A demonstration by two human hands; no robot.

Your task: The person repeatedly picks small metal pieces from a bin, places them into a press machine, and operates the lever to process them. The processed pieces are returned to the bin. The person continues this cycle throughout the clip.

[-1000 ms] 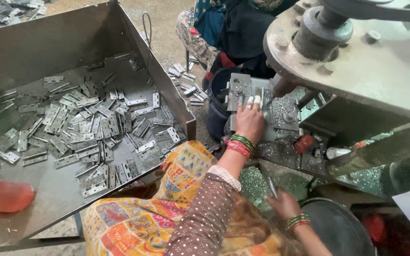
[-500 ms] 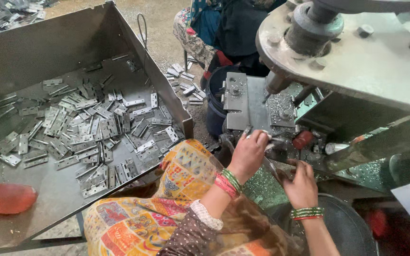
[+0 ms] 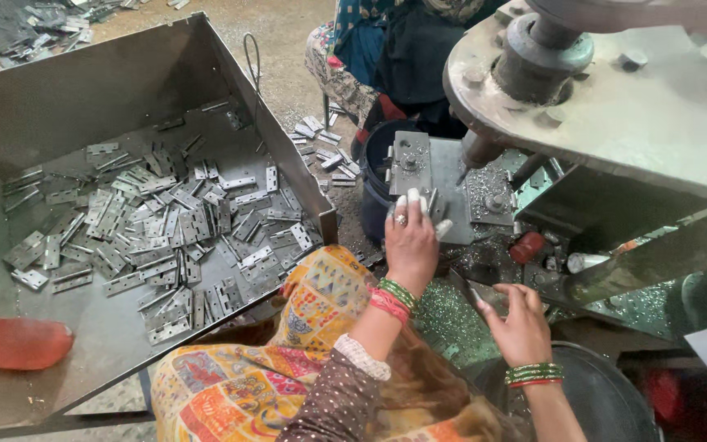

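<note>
Steel hinge plate (image 3: 429, 206) sits on the drill-press jig (image 3: 439, 184) under the spindle (image 3: 478, 151); left hand (image 3: 410, 239) presses it flat, fingers closed. Right hand (image 3: 520, 321) hangs half-open, empty. Seat the plate squarely first.

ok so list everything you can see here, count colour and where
tray: one, grey metal, left
hinges: too many to count, silver, loose in the tray
red thing: one, lower left edge of the tray, cannot tell what it is
scrap pile: grey metal pieces, floor at top left
loose hinges: several, silver, on the floor right of the tray
bucket: one, dark blue, behind the tray's right wall
drill press: one, grey, upper right
fixture: one, grey block under the drill bit
red knob: one, right of the fixture
shavings: green-silver, on the bed below
other person: one, seated at top, dark and patterned clothes
left hand: fingertips on the fixture, red and green bangles
right hand: low on the bed, green bangles
</note>
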